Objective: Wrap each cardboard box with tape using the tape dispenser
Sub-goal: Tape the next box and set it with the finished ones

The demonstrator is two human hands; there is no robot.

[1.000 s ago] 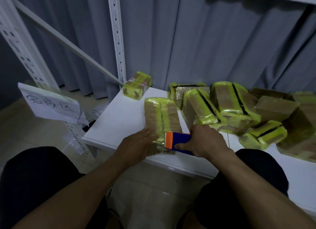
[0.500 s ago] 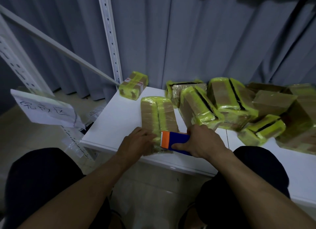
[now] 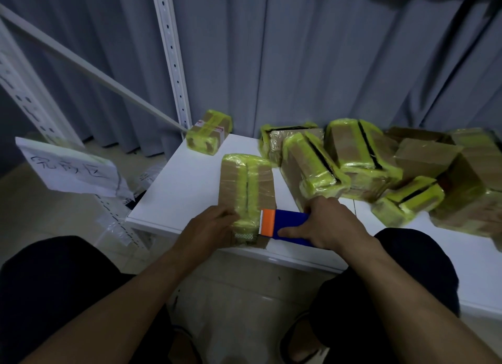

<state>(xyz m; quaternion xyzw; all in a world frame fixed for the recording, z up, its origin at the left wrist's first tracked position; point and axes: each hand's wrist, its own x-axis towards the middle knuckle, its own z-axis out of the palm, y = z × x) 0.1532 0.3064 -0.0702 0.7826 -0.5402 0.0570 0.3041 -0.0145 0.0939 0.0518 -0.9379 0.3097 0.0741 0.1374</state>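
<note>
A flat cardboard box (image 3: 245,181) with a yellow-green tape band down its middle lies on the white table (image 3: 176,189), its near end at the table's front edge. My left hand (image 3: 209,227) holds the box's near left corner. My right hand (image 3: 328,222) grips a blue tape dispenser (image 3: 288,225) whose orange toothed end meets the box's near right edge. A short strip of tape shows on the box's front face under the dispenser's teeth.
Several taped boxes (image 3: 361,157) are heaped at the right and back of the table, and a small taped box (image 3: 209,132) sits at the back left corner. A white shelf upright (image 3: 171,53) and a hand-written paper sign (image 3: 68,168) stand to the left. Grey curtains hang behind.
The dispenser's orange end has stayed against the box's near right edge and both hands keep their hold. The view has shifted slightly.
</note>
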